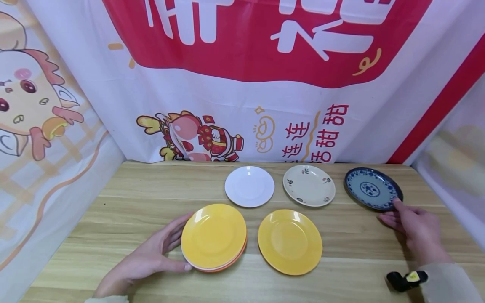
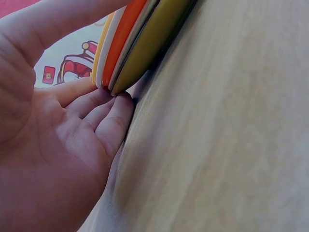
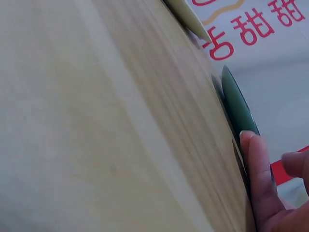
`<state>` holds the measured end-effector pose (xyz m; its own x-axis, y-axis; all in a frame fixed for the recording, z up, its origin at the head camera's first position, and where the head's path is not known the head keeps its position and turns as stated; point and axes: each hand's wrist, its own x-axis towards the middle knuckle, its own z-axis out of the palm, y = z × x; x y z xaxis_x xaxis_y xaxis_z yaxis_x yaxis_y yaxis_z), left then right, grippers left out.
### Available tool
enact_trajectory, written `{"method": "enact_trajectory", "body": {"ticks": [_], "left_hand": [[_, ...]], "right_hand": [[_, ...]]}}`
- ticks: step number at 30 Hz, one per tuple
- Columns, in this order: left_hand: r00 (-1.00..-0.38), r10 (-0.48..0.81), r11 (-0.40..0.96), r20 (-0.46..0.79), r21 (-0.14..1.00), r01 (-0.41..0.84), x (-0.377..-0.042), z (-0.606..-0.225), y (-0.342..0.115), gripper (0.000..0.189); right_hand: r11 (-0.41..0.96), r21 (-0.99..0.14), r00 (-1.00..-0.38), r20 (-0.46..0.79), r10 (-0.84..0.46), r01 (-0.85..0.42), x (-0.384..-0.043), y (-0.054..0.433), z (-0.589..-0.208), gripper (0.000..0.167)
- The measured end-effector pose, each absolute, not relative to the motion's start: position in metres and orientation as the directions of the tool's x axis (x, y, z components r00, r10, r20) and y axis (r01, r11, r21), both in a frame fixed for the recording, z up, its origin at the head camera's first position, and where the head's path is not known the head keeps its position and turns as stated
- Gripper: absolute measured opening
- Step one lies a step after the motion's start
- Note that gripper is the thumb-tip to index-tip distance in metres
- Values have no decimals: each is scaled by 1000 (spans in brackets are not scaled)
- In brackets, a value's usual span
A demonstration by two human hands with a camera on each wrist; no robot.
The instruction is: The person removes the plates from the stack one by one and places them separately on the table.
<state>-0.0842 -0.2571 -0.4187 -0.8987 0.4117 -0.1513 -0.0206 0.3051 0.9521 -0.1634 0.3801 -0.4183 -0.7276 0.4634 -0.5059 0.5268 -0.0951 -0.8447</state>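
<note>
At the left, a stack of plates (image 1: 214,237) has a yellow plate on top; the left wrist view shows white, orange and olive-toned rims below it. My left hand (image 1: 155,252) grips the stack's left side, thumb at the near edge and fingers along the far-left rim. In the left wrist view, the fingertips (image 2: 113,128) are against the lower rims. Far right, a dark-rimmed plate with blue flowers (image 1: 373,189) is pinched at its near-right rim by my right hand (image 1: 417,227). The thumb lies over the rim, and fingers (image 3: 258,169) reach along its underside.
A single yellow plate (image 1: 290,242) lies right of the stack. Behind stand a white plate (image 1: 249,186) and a cream plate with small dark motifs (image 1: 309,185), in a row with the blue one. Printed cloth (image 1: 242,105) hangs along the wooden table's (image 1: 151,189) back edge.
</note>
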Motion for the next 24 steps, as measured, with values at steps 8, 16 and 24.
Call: {"method": "enact_trajectory", "body": {"ticks": [8, 16, 24], "left_hand": [[-898, 411, 309, -157, 951, -25, -84, -419, -258, 110], [-902, 405, 315, -149, 949, -15, -83, -418, -258, 111], [-899, 401, 310, -175, 950, -46, -84, -416, -257, 110]], "right_hand": [[-203, -854, -711, -512, 482, 478, -152, 376, -422, 55], [-300, -858, -769, -509, 387, 417, -138, 357, -412, 32], [-54, -900, -858, -429, 282, 433, -133, 311, -400, 44]]}}
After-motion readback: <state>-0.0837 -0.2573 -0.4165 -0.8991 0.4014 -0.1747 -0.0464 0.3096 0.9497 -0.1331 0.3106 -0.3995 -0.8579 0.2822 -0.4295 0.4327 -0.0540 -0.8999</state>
